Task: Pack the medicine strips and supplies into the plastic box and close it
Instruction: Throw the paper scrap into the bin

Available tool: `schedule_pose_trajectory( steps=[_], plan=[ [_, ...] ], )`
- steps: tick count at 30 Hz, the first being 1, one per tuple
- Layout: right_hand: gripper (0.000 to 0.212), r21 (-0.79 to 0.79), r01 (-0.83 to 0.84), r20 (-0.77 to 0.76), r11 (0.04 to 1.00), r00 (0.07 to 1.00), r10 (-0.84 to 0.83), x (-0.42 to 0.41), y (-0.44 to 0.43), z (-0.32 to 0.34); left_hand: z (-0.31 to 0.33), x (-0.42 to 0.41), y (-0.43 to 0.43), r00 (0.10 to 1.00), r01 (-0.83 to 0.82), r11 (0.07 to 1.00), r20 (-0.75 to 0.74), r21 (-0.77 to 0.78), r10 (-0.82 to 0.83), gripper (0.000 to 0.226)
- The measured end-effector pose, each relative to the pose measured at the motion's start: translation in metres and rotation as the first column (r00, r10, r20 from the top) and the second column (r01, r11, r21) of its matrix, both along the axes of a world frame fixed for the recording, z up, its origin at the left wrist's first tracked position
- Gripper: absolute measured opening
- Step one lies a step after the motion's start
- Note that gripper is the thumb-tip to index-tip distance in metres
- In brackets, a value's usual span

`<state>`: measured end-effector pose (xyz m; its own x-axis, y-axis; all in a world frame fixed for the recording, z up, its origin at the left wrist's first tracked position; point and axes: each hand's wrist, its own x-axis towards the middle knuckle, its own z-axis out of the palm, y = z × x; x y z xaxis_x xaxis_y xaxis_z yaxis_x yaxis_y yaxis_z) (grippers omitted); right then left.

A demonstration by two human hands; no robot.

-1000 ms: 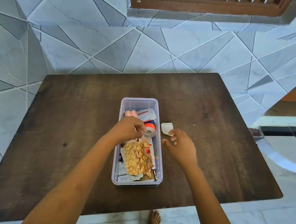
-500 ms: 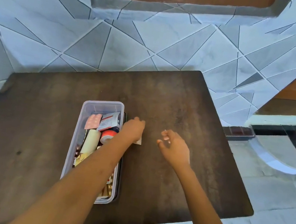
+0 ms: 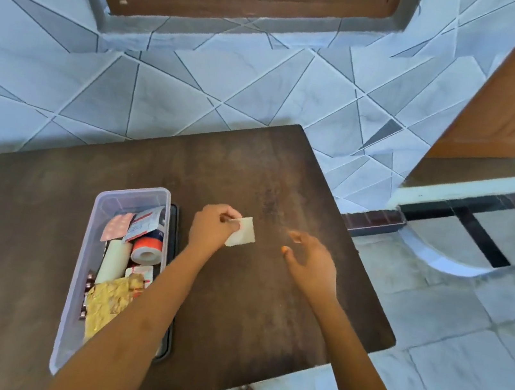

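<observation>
Filling most of the view, a dark table (image 3: 41,228) is carrying a clear box (image 3: 73,294), which is sitting open, lid off, toward the near left. A dark flat edge (image 3: 174,225) is showing along the box's right side, touching it; what it is I cannot tell.

The left arm is crossing over the box's near right corner, and the left hand (image 3: 211,233) is hovering just right of the box, pinching a small white packet (image 3: 242,236) between thumb and fingertips. Whether the packet is touching the table I cannot tell. The right hand (image 3: 309,263) is hanging farther right of the box, well apart from it, fingers loosely spread and grasping nothing.

Inside the box, a crinkled gold strip (image 3: 107,306) is lying at the near end. A white roll (image 3: 113,258) is lying beyond it, with an orange tape roll (image 3: 147,246) just beside it against the box's right wall. A pink strip (image 3: 116,226) and a printed sachet (image 3: 144,222) are leaning at the far end.
</observation>
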<state>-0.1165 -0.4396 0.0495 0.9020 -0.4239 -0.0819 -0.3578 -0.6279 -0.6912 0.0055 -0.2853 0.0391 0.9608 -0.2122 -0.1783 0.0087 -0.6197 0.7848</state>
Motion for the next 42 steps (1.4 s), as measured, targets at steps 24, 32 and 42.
schedule_pose_trajectory(
  steps=[24,32,42],
  plan=[
    [0.033,0.060,-0.176,-0.077,0.983,0.981,0.180,-0.106,-0.331,-0.061,-0.031,-0.167,-0.340,0.962,-0.255,0.958,-0.135,-0.130,0.238,0.024],
    [0.031,0.110,-0.088,-0.208,0.990,0.972,0.110,-0.105,-0.365,-0.162,-0.153,-0.193,-0.381,0.888,-0.362,0.930,-0.281,0.058,0.363,0.021],
    [0.033,0.238,-0.261,-0.224,0.936,0.923,0.314,-0.061,-0.358,-0.417,-0.453,-0.153,-0.355,0.702,-0.447,0.837,-0.456,0.316,0.547,0.027]
  ],
)
